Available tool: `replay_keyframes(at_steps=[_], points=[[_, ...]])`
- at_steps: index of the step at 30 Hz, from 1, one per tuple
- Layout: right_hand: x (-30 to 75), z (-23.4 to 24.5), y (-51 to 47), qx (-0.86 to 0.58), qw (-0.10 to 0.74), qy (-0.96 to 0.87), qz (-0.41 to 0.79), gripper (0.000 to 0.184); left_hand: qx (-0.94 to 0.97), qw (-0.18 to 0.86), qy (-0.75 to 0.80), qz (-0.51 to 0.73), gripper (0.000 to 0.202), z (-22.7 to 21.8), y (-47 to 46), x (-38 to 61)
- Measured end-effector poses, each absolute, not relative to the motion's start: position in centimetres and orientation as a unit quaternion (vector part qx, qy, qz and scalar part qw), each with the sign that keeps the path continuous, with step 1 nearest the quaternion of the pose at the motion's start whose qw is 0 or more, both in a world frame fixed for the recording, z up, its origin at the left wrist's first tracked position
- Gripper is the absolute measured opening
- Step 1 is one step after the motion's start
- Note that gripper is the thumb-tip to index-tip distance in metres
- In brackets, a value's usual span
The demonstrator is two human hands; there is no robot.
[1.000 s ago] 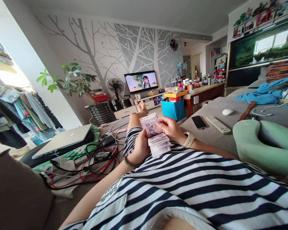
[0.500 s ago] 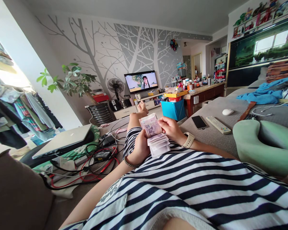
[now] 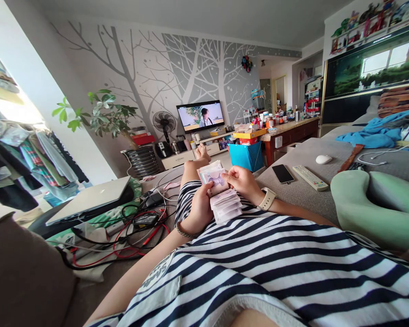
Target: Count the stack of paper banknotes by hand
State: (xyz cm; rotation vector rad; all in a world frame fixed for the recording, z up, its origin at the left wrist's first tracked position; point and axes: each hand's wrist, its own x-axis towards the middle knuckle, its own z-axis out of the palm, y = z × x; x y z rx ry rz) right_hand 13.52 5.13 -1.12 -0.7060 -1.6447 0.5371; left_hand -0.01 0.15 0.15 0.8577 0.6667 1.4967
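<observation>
A stack of purple-and-white banknotes (image 3: 214,175) stands up between my hands, above my lap. My left hand (image 3: 199,205) is closed around the stack's lower part, its thumb lying over the front note. Below that thumb several folded-down notes (image 3: 226,205) hang toward my striped shirt (image 3: 252,245). At the stack's right edge my right hand (image 3: 241,182) is closed in a pinch on the front banknote, which bends under the fingers. A pale watch (image 3: 267,199) is on my right wrist, and a braided bracelet (image 3: 183,230) is on my left.
A phone (image 3: 282,174), a remote control (image 3: 310,177), a white mouse (image 3: 323,159) and a green neck pillow (image 3: 378,204) lie on the sofa at right. Left are a laptop (image 3: 92,200) and tangled cables (image 3: 150,222). A blue box (image 3: 246,156) stands beyond.
My right hand has shifted slightly left and down along the front note, which now curls. The left thumb lies farther over the stack. The television picture differs.
</observation>
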Motion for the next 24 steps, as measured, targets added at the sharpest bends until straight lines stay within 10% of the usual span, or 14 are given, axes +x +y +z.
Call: replay_keyframes(at_steps=[24], points=[[13.4, -0.8, 3.9, -0.189, 0.610, -0.730, 0.244, 0.029, 0.353, 0.578, 0.323, 0.661, 0.013, 0.8, -0.1, 0.7]])
